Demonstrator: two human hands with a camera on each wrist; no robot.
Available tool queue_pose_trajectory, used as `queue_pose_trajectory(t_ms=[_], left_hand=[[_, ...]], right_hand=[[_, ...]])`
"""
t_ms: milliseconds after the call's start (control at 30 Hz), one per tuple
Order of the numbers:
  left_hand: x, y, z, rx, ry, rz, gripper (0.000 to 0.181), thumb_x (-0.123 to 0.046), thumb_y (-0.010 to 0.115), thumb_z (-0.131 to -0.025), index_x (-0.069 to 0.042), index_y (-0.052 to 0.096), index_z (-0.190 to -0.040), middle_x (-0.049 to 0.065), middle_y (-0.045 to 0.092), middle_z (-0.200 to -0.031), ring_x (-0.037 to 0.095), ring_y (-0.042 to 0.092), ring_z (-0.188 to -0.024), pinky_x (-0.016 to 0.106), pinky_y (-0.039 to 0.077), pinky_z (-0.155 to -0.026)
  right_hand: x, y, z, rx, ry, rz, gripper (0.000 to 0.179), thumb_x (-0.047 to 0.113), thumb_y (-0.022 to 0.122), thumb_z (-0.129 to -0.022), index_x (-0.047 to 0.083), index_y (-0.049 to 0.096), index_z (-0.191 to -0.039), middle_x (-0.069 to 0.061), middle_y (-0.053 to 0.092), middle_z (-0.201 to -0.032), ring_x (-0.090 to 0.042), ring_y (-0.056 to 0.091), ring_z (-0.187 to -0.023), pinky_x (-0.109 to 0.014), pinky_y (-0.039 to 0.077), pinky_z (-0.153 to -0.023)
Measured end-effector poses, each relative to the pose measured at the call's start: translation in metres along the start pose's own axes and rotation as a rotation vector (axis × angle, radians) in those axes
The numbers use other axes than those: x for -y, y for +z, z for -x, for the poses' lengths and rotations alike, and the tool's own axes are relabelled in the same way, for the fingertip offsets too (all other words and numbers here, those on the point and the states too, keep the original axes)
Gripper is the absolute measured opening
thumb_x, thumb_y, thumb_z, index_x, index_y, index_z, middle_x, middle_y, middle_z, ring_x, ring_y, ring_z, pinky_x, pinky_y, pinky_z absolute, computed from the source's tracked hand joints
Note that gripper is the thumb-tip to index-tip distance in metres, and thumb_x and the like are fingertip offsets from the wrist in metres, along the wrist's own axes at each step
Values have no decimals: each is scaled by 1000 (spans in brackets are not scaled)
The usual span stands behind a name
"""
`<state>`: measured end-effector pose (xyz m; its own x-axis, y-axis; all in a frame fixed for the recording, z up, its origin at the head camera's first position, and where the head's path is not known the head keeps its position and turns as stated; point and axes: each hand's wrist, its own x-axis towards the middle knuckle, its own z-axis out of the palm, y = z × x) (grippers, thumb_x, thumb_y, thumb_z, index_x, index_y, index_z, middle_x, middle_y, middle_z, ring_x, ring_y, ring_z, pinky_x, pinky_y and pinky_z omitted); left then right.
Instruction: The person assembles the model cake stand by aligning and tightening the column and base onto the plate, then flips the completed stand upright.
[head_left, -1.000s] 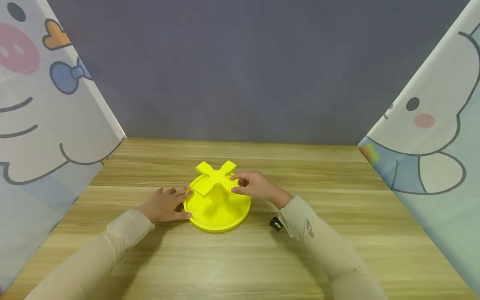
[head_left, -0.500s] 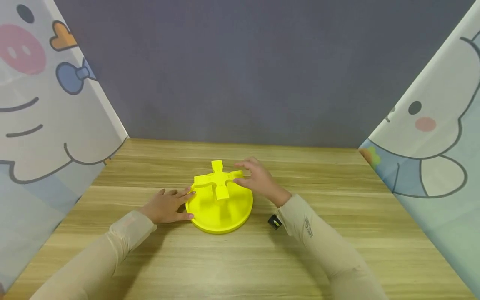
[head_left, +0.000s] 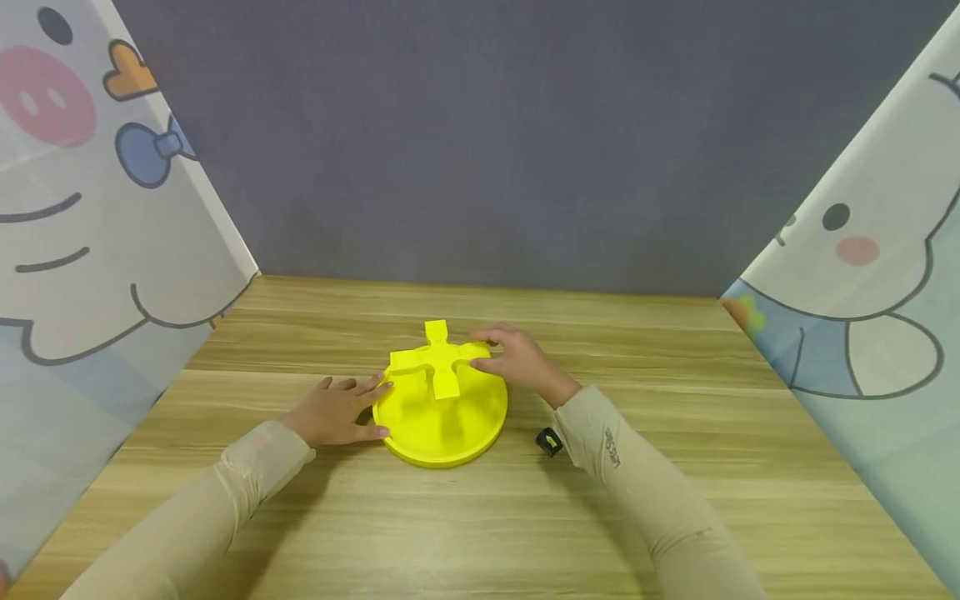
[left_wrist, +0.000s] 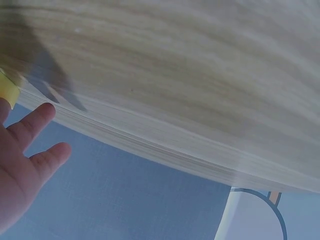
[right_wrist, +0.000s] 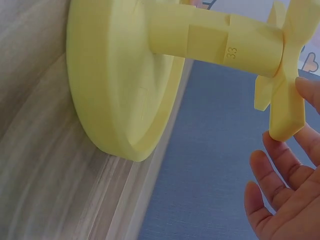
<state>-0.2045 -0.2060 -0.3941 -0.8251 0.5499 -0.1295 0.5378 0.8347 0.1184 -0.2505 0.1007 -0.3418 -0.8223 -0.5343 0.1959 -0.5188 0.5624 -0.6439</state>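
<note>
A round yellow dish (head_left: 442, 442) with a raised rim stands on the table. In the right wrist view, a thick yellow post (right_wrist: 215, 37) marked 33 rises from it and carries a four-armed yellow cross handle (right_wrist: 287, 102). My right hand (head_left: 517, 360) pinches the handle's right arm between thumb and forefinger; its other fingers spread below in the right wrist view. Fairly straight fingers of my left hand (head_left: 333, 412) rest against the dish's left rim. Only part of that hand and a small piece of yellow show in the left wrist view.
A small black object (head_left: 549, 442) lies on the wooden table (head_left: 420, 533), close to the right sleeve. A dark grey panel (head_left: 480, 150) stands behind the table. Cartoon-printed panels flank it at left (head_left: 150, 250) and right (head_left: 892, 275).
The cross handle has turned between the first frame and the middle one, and has stayed nearly still since. My right fingers have closed in on its right arm. My left hand stays at the rim.
</note>
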Motion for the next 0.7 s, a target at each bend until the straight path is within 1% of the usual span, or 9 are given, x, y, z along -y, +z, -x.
queue_pose_trajectory(t_ms=[133,333,400,567,700], left_hand=[[0,1,-1,-5,1,-12,82,-65,48,-90,-9,36,-148,15,33,-152,48,45,-124,72,28,-96],[-1,0,-1,-15,4,-19,81,-63,49,-90,-8,37,-148,16,34,-151,47,46,-122,72,29,-96],[-2,-1,0,-15,3,-19,81,-62,50,-90,-8,37,-148,16,34,-151,47,46,-122,72,29,-95],[-3,-2,0,-6,-7,-17,80,-61,50,-90,-7,37,-148,16,34,-151,47,45,-123,72,29,-96],[-3,-2,1,1,-12,-17,80,-61,50,-90,-7,37,-147,16,34,-151,47,45,-124,72,29,-96]], right_hand=[[0,0,1,9,20,9,38,17,72,-87,1,65,-121,-11,64,-114,-25,55,-98,-37,48,-85],[3,0,4,23,53,19,38,20,74,-85,2,67,-118,-11,65,-113,-33,57,-98,-36,48,-83],[4,0,5,24,57,21,38,20,75,-85,2,67,-118,-10,65,-112,-33,57,-97,-35,48,-82],[8,3,8,2,58,35,38,20,75,-85,2,67,-116,-9,65,-111,-25,57,-91,-32,49,-79],[11,5,11,-7,61,43,37,21,75,-84,1,67,-115,-9,66,-109,-21,57,-87,-31,49,-78]])
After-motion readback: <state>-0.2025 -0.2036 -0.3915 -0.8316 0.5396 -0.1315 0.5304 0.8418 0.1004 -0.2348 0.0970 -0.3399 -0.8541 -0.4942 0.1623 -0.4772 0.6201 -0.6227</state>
